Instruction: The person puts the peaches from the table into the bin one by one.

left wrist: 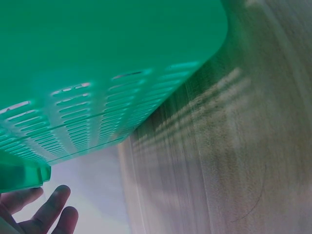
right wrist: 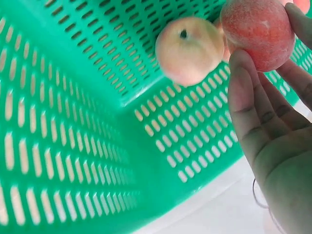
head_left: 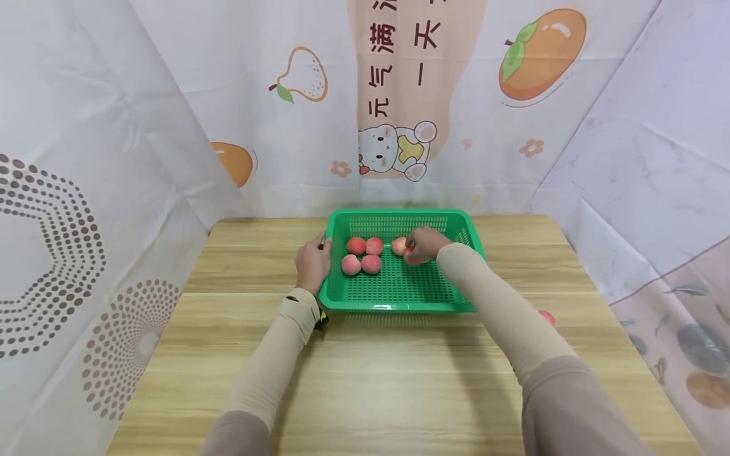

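My right hand point(head_left: 429, 243) is inside the green plastic basket point(head_left: 393, 306), pinching a red peach point(right wrist: 258, 31) between thumb and fingertips. Right by that fruit, a paler yellow-pink peach point(right wrist: 189, 51) lies on the basket floor. Several more peaches point(head_left: 371, 264) sit grouped in the basket's left half. At the left end of the basket my left hand point(head_left: 313, 263) rests against the rim. The left wrist view has its fingers point(left wrist: 57, 197) fairly straight, spread just under the rim, with the thumb out of sight.
Another peach point(head_left: 548, 316) lies on the wooden table point(head_left: 388, 392), right of the basket and partly behind my right forearm. Printed cloth curtains point(head_left: 302, 139) hang behind the table and along both sides.
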The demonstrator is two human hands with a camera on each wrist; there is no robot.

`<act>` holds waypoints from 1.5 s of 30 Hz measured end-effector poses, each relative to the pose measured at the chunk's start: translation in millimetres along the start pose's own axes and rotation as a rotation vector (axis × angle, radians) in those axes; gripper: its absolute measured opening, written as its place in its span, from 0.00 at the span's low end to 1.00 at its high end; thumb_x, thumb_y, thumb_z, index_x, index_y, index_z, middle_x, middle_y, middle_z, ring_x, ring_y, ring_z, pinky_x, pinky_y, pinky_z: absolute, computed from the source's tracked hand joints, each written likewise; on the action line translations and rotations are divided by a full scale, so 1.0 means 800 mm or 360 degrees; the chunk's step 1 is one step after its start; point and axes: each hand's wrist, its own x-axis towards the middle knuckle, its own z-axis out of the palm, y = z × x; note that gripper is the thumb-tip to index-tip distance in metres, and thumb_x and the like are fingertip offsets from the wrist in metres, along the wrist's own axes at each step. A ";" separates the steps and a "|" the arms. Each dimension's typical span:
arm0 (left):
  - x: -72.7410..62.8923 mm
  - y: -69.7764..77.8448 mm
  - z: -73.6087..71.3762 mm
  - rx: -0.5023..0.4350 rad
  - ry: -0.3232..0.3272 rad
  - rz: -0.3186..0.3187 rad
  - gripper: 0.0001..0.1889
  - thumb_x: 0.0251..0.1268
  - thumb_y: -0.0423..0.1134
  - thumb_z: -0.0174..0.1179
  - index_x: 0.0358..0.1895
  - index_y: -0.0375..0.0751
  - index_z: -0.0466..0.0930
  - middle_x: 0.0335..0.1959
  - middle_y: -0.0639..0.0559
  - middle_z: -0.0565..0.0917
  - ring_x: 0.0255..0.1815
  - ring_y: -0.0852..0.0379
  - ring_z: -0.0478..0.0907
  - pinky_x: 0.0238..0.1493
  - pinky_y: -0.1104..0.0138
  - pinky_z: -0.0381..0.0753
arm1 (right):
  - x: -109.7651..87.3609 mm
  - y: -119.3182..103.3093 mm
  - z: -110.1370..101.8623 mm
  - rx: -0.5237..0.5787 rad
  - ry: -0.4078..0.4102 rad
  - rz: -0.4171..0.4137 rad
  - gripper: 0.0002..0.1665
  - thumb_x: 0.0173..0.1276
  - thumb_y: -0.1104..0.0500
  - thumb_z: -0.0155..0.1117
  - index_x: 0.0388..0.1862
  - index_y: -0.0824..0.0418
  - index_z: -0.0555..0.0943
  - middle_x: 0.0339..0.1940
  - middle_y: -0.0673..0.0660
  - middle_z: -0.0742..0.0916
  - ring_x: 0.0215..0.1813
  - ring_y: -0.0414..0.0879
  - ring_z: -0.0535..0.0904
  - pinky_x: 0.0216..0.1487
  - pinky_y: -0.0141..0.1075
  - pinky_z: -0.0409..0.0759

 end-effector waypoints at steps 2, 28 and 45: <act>-0.001 0.000 0.001 -0.0002 -0.0007 -0.0001 0.22 0.74 0.50 0.50 0.65 0.48 0.76 0.47 0.43 0.87 0.50 0.41 0.82 0.53 0.50 0.76 | 0.003 -0.003 0.004 -0.0015 -0.0024 0.0008 0.16 0.61 0.58 0.66 0.47 0.62 0.85 0.48 0.58 0.87 0.48 0.51 0.78 0.50 0.44 0.78; 0.000 0.001 0.001 -0.0052 -0.0032 -0.0001 0.23 0.75 0.51 0.49 0.66 0.48 0.74 0.48 0.44 0.87 0.49 0.44 0.82 0.53 0.51 0.77 | 0.012 -0.006 0.028 0.0054 -0.0145 0.0062 0.04 0.61 0.62 0.66 0.35 0.56 0.82 0.34 0.53 0.81 0.41 0.48 0.67 0.41 0.39 0.68; 0.001 -0.003 0.000 -0.0041 -0.0017 0.0002 0.22 0.74 0.50 0.50 0.66 0.48 0.74 0.48 0.44 0.87 0.51 0.42 0.82 0.55 0.50 0.76 | 0.005 -0.013 0.016 0.0007 -0.0122 0.0040 0.24 0.67 0.57 0.65 0.60 0.64 0.80 0.60 0.62 0.83 0.63 0.57 0.76 0.62 0.49 0.76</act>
